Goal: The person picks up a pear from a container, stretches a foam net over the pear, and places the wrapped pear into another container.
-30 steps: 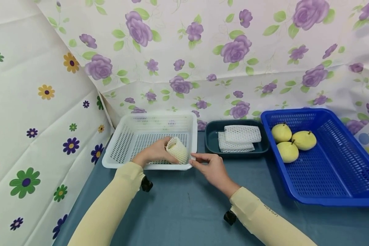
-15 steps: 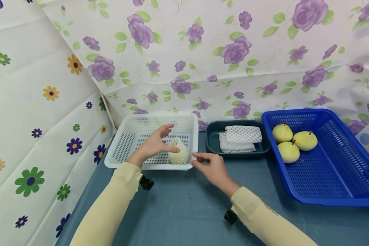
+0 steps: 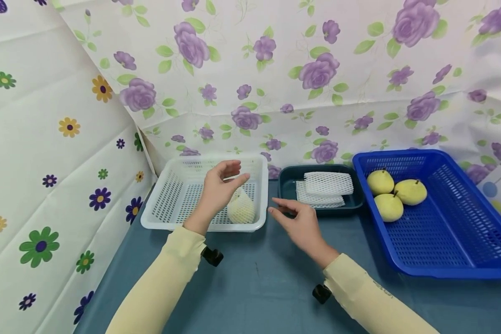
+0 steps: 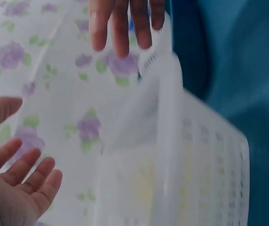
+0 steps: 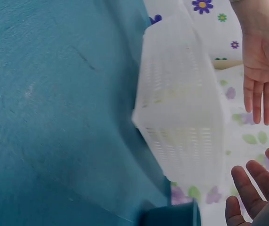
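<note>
A pear in a pale foam net sleeve lies in the right front corner of the white plastic basket. Above it, the left hand hovers with fingers spread and nothing held. My right hand is just right of the basket's rim, thumb and fingers apart, holding nothing. In the left wrist view the left hand shows loosely bent fingers, apart from the basket wall. The right wrist view shows the right hand with its fingers parted.
A dark green tray behind the right hand holds white foam net sleeves. Farther right stands a blue basket with three bare pears at its left side. A floral sheet hangs behind the blue-green tabletop.
The left hand has let go of the sleeved pear and risen off it. The right hand has released the white basket's rim and drawn slightly right.
</note>
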The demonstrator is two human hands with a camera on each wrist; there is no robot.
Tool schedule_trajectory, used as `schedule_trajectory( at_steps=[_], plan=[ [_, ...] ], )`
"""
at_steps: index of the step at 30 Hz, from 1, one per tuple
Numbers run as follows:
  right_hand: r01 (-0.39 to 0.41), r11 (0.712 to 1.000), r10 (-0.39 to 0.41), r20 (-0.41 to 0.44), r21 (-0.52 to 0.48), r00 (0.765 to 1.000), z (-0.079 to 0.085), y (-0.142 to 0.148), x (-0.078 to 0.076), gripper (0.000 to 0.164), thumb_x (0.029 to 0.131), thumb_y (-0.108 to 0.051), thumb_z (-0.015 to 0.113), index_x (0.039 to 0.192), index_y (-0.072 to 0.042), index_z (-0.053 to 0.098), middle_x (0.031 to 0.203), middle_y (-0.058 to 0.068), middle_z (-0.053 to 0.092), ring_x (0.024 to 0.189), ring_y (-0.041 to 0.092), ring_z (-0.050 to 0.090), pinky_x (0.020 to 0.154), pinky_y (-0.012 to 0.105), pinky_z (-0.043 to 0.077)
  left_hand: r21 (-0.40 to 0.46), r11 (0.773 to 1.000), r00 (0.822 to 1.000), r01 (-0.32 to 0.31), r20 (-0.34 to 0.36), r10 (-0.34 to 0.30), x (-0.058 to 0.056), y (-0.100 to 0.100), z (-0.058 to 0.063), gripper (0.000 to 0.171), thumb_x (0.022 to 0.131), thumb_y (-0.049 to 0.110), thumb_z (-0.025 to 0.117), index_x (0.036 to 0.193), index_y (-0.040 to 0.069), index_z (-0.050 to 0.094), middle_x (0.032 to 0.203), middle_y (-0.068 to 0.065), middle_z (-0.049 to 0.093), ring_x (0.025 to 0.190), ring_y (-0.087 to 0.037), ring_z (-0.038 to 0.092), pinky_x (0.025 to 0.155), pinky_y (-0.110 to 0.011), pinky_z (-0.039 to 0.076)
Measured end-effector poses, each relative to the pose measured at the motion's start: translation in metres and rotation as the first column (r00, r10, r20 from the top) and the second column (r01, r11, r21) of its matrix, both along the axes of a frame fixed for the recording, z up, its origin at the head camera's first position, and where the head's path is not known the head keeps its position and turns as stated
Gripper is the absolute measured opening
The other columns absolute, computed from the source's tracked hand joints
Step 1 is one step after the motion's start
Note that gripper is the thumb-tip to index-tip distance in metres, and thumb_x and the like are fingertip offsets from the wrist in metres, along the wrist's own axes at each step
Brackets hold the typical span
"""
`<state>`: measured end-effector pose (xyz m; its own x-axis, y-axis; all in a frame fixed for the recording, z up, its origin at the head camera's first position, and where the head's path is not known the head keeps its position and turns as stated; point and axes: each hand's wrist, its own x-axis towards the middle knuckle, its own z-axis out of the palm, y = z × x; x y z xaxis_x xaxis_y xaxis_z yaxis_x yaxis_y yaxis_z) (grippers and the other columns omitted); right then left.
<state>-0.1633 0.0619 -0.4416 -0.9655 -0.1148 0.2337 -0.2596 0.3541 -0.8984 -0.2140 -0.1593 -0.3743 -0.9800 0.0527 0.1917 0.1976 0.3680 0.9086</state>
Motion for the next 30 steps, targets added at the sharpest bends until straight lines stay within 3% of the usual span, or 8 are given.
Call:
schedule_trajectory(
  at_steps=[3,8,14,18,24,30],
  plan=[
    [0.018,1.0,-0.018,0.004,0.007,1.0,0.008,0.008,0.003,0.034,0.083,-0.051,0.064,0.115,-0.04,0.062,0.105,-0.009,0.068,0.095,0.005,0.064,0.084,0.04,0.053,0.044,0.999,0.999,-0.002,-0.038,0.004,0.007,0.012,0.006,0.039,0.084,0.041,0.068,0.118,0.022,0.062,0.111,-0.002,0.064,0.102,-0.017,0.061,0.089,-0.036,0.051],
    [0.055,0.998,-0.055,-0.011,0.006,0.998,0.018,0.02,0.005,0.035,0.082,-0.051,0.065,0.115,-0.039,0.063,0.105,-0.008,0.068,0.102,0.011,0.063,0.088,0.041,0.052,0.049,0.999,0.998,0.01,-0.054,-0.007,0.017,0.032,0.008,0.029,0.087,0.039,0.065,0.113,0.026,0.065,0.101,0.0,0.066,0.091,-0.013,0.063,0.081,-0.032,0.053],
    [0.068,0.998,-0.068,-0.074,-0.001,0.995,0.027,0.034,0.008,0.029,0.084,-0.047,0.065,0.11,-0.037,0.066,0.105,-0.01,0.069,0.094,0.005,0.064,0.081,0.034,0.054,0.081,0.995,0.996,0.062,-0.063,-0.057,0.025,0.054,0.005,0.025,0.089,0.039,0.062,0.11,0.025,0.068,0.093,0.0,0.068,0.085,-0.016,0.064,0.074,-0.033,0.052],
    [0.075,0.997,-0.076,-0.11,-0.012,0.991,0.028,0.046,0.01,0.024,0.085,-0.044,0.065,0.107,-0.034,0.068,0.102,-0.01,0.07,0.088,0.004,0.064,0.074,0.027,0.055,0.101,0.989,0.993,0.105,-0.057,-0.1,0.031,0.069,0.002,0.022,0.091,0.034,0.061,0.107,0.021,0.069,0.09,-0.001,0.068,0.082,-0.017,0.064,0.07,-0.029,0.052],
    [0.086,0.996,-0.084,-0.125,0.01,0.989,0.023,0.058,0.015,0.018,0.086,-0.041,0.064,0.102,-0.034,0.069,0.099,-0.013,0.068,0.086,0.002,0.065,0.071,0.026,0.055,0.123,0.98,0.987,0.159,-0.023,-0.158,0.051,0.088,0.009,0.019,0.092,0.021,0.06,0.103,0.008,0.069,0.087,-0.012,0.067,0.076,-0.016,0.062,0.064,-0.032,0.052],
    [0.116,0.992,-0.109,-0.119,0.051,0.987,0.011,0.067,0.019,0.016,0.086,-0.042,0.065,0.097,-0.032,0.07,0.093,-0.014,0.069,0.083,0.001,0.064,0.071,0.025,0.055,0.144,0.972,0.982,0.186,0.006,-0.189,0.054,0.103,-0.02,0.017,0.092,0.024,0.061,0.097,0.011,0.07,0.086,-0.01,0.068,0.075,-0.015,0.063,0.065,-0.032,0.053]
  ],
)
